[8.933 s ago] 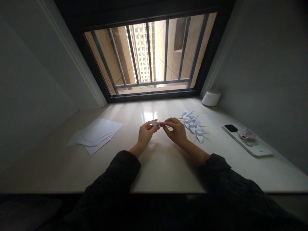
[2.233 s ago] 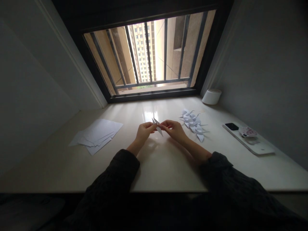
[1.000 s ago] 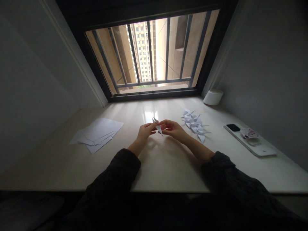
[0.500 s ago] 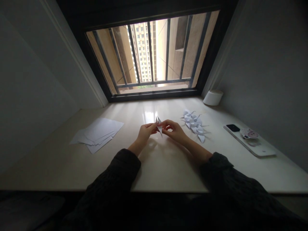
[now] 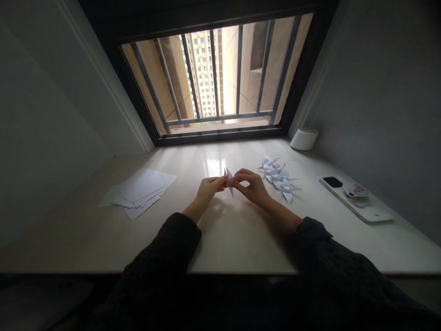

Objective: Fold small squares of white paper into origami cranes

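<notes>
A small folded white paper piece (image 5: pixel 228 178) with pointed ends is held just above the pale table (image 5: pixel 227 239), between both hands. My left hand (image 5: pixel 208 190) pinches its left side with closed fingers. My right hand (image 5: pixel 251 185) pinches its right side, fingers curled round it. Both arms wear dark sleeves. To the right of my right hand lies a cluster of several folded white paper cranes (image 5: pixel 279 177).
A loose stack of white paper sheets (image 5: pixel 137 193) lies at the left. A white phone (image 5: pixel 354 198) with a round sticker rests at the right, and a white round container (image 5: pixel 303 138) stands by the barred window (image 5: pixel 217 78). Grey walls close in both sides.
The folded piece has turned from lying flat between my fingers to standing more upright with a point up. My right fingers have closed in on it. The hands stayed in place.
</notes>
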{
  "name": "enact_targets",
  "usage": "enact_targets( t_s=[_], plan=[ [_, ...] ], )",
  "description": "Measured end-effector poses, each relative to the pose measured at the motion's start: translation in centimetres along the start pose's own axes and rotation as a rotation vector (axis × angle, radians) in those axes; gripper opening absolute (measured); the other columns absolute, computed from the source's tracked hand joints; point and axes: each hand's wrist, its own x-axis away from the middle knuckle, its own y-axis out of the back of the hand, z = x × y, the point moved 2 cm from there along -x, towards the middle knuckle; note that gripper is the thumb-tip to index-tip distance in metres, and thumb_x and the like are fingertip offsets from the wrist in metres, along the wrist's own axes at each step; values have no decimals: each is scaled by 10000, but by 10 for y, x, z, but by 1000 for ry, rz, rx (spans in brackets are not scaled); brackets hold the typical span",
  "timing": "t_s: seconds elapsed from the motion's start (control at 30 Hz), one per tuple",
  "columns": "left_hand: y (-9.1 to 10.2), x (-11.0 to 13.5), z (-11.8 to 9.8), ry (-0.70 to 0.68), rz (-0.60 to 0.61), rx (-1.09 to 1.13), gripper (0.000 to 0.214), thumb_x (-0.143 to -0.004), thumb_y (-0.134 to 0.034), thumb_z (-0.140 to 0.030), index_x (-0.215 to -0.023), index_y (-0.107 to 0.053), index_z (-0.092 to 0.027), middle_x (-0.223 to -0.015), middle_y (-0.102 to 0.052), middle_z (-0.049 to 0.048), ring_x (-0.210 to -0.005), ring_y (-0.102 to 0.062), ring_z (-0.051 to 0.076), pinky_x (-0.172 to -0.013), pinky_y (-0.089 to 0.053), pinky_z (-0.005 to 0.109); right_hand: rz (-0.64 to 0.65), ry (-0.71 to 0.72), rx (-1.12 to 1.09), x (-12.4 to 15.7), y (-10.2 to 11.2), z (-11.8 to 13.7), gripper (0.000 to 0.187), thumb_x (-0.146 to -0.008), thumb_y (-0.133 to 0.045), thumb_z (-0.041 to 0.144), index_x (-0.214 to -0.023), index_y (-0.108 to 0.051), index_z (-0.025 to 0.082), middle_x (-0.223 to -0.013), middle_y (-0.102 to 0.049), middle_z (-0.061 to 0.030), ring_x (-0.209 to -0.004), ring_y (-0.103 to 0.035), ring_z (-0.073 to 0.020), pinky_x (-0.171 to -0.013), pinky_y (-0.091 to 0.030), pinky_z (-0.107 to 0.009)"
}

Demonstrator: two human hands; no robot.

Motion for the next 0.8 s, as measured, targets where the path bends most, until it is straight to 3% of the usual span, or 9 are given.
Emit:
enact_targets(
  t_s=[0.3, 0.8],
  plan=[
    [-3, 2, -1, 0, 2, -37, 304, -660, -731, -460, -702, -741, -159, -693, -699, 72, -720, -633, 179, -733, -473, 319, 28, 68, 95, 1, 3, 7, 134, -834, -602, 303, -800, -717, 244, -769, -637, -45, -724, -579, -176, -684, -474, -317],
    [-5, 5, 1, -68, 13, -31, 307, -680, -698, -456, -755, -748, -162, -757, -720, 78, -775, -653, 199, -750, -473, 330, 14, 6, 171, 0, 1, 4, 180, -864, -559, 292, -760, -683, 214, -755, -613, -41, -701, -563, -168, -674, -446, -297]
  ],
)
